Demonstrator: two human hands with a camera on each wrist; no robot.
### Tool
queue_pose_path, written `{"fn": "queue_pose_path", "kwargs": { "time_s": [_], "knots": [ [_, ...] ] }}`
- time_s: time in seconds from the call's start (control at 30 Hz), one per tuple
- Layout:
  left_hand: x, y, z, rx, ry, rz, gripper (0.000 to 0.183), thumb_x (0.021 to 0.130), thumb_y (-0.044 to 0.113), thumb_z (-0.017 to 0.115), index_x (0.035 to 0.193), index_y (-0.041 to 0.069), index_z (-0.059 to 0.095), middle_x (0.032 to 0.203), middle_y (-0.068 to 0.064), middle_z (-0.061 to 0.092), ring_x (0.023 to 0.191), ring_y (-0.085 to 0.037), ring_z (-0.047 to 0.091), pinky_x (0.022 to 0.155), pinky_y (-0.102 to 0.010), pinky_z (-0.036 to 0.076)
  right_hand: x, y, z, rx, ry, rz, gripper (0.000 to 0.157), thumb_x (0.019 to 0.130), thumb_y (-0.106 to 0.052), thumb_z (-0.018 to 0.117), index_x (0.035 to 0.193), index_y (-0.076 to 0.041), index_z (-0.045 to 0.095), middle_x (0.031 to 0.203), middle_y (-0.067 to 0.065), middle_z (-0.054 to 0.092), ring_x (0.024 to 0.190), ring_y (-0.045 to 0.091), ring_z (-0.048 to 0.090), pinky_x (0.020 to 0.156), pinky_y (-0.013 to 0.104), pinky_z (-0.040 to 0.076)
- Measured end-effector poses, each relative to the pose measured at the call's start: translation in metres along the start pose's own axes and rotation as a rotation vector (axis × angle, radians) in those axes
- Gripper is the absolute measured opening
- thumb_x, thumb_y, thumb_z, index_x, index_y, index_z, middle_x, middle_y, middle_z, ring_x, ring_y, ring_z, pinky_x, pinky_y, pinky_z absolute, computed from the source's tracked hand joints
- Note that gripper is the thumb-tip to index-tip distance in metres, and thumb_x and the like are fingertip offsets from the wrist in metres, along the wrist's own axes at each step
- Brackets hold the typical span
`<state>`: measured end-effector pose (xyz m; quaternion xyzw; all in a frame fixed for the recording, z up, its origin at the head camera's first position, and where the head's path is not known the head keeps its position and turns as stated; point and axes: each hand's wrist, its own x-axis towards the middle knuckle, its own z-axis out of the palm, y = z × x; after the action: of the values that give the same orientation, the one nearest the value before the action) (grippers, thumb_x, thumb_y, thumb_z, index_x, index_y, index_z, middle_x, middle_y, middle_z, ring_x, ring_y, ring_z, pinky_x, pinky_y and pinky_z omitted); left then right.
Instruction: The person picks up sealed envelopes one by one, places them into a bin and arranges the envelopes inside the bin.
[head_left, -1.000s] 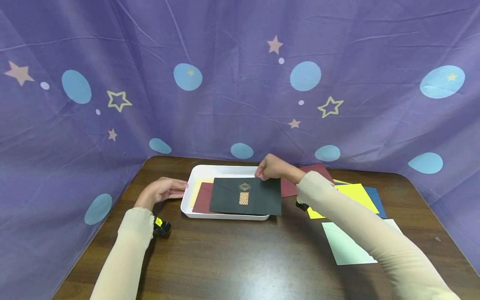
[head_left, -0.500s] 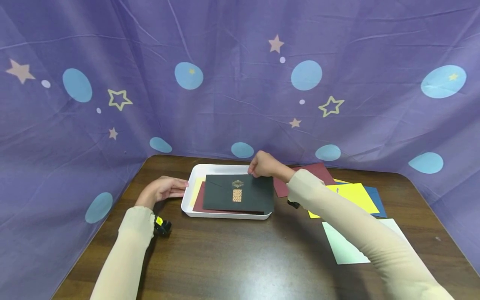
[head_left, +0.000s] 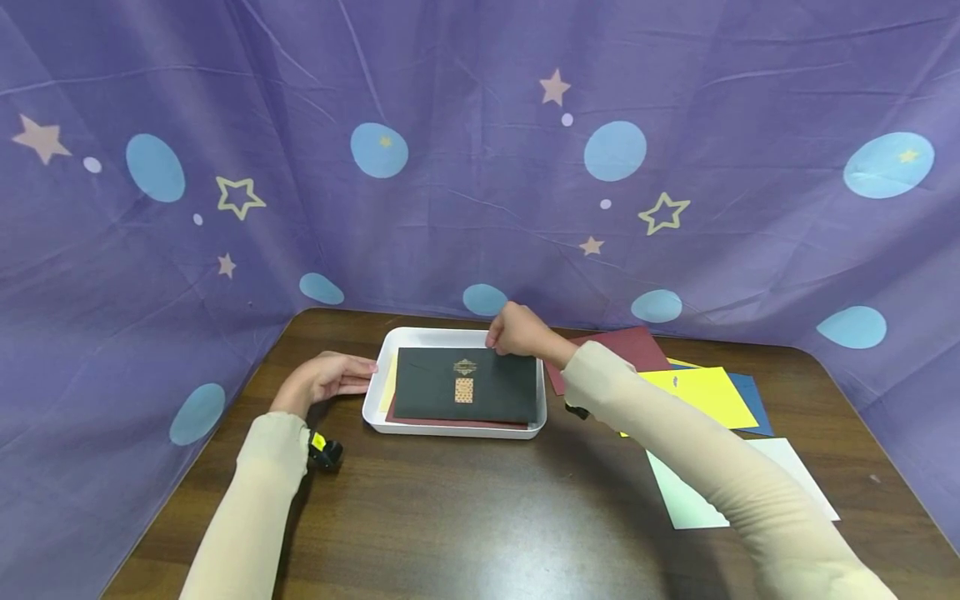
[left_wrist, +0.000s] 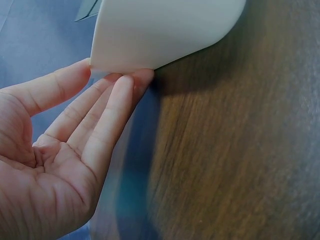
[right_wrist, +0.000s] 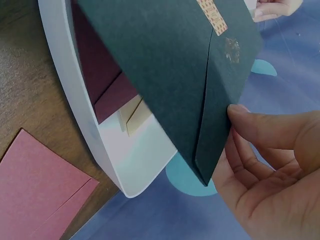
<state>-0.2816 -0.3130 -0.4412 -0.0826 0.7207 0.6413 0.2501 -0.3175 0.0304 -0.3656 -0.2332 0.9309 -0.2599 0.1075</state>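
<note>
My right hand (head_left: 519, 331) pinches the top right edge of a dark green envelope (head_left: 427, 387) with a gold print and a patterned sticker. In the right wrist view the thumb lies on the green envelope's flap side (right_wrist: 220, 100), which is tilted over the white tray (head_left: 378, 400). Beneath it in the tray are a maroon envelope (right_wrist: 97, 65) and a cream envelope (right_wrist: 134, 112). At the tray's left end my left hand (head_left: 330, 379) holds the rim. The left wrist view has the thumb at the rim and the fingers against the outer wall (left_wrist: 165, 35).
Right of the tray lie a maroon envelope (head_left: 622, 346), a yellow envelope (head_left: 701, 396), a blue one (head_left: 752, 400) partly under it, and a pale green envelope (head_left: 682, 496). The right sleeve passes over them. A purple curtain (head_left: 480, 167) hangs behind the wooden table (head_left: 450, 508).
My right hand has carried the dark green envelope leftward, from overhanging the tray's right end to over its middle, covering more of the maroon one. My left hand has stayed at the tray.
</note>
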Motion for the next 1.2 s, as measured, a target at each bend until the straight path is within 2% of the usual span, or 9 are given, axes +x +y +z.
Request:
{"fn": "queue_pose_path", "kwargs": {
  "time_s": [0.57, 0.93, 1.2],
  "knots": [
    [-0.003, 0.002, 0.001, -0.014, 0.001, 0.006, 0.055, 0.101, 0.004, 0.059, 0.144, -0.021, 0.037, 0.087, 0.006, 0.075, 0.081, -0.007, 0.073, 0.082, -0.024, 0.065, 0.007, -0.005, 0.013, -0.029, 0.048, 0.025, 0.022, 0.082, 0.011, 0.072, 0.090, -0.007, 0.081, 0.096, 0.005, 0.079, 0.087, 0.021, 0.071, 0.069, 0.026, 0.060],
    [0.001, -0.001, 0.000, -0.006, 0.011, 0.005, 0.055, 0.100, 0.004, 0.060, 0.144, -0.021, 0.038, 0.086, 0.006, 0.075, 0.081, -0.007, 0.073, 0.082, -0.023, 0.065, 0.016, 0.005, 0.025, -0.051, 0.073, 0.043, 0.026, 0.082, 0.012, 0.065, 0.086, -0.008, 0.081, 0.091, 0.005, 0.078, 0.075, 0.018, 0.062, 0.060, 0.023, 0.050],
    [-0.001, 0.001, 0.001, 0.015, 0.013, 0.010, 0.056, 0.100, 0.005, 0.060, 0.145, -0.021, 0.038, 0.087, 0.007, 0.075, 0.082, -0.007, 0.072, 0.084, -0.024, 0.064, 0.019, 0.007, 0.030, -0.077, 0.072, 0.045, 0.030, 0.080, 0.012, 0.061, 0.087, -0.008, 0.082, 0.092, 0.005, 0.078, 0.077, 0.019, 0.064, 0.062, 0.025, 0.055]
  ]
}}
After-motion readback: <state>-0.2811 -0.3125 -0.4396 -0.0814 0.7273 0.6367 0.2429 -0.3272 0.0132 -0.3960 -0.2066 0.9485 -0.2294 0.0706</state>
